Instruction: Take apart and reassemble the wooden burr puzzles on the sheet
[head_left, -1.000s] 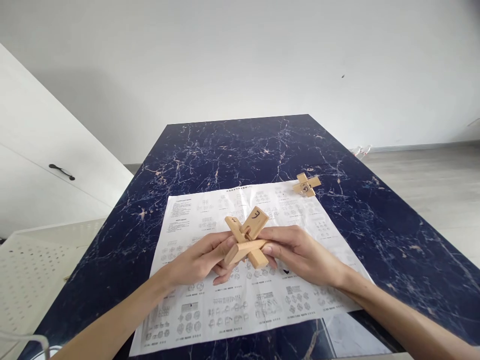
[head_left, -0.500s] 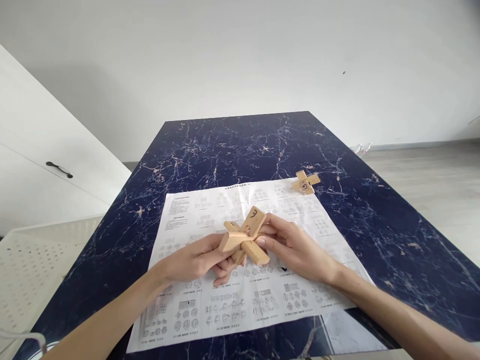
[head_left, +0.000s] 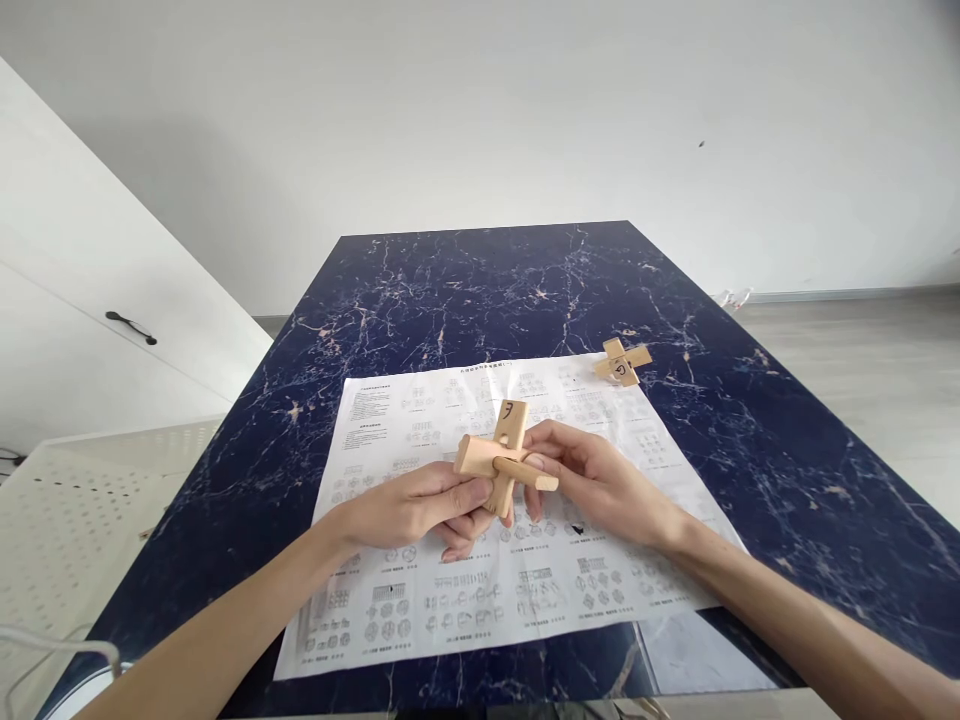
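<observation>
Between my two hands, above the printed sheet, is a wooden interlocking puzzle (head_left: 480,455) of crossed bars. One bar points away from me and carries a handwritten letter near its end. My left hand (head_left: 427,510) is closed on the lower left of the puzzle, thumb on top and fingers underneath. My right hand (head_left: 592,485) pinches it from the right, thumb by the bar that sticks out to the right; some of its fingers are hidden behind the wood. Under both hands lies the paper sheet (head_left: 375,420), covered in small line diagrams.
A second wooden cross-shaped puzzle (head_left: 621,364), marked "G", rests at the sheet's far right corner. The dark blue marbled table (head_left: 480,290) reaches toward the wall. At left are a white cabinet (head_left: 90,260) and a perforated white surface (head_left: 82,500); a white cable (head_left: 67,640) runs at lower left.
The wooden puzzle has been turned in my hands: the lettered bar now stands more upright, and another bar points right. My left thumb has shifted onto the wood. The view has moved slightly.
</observation>
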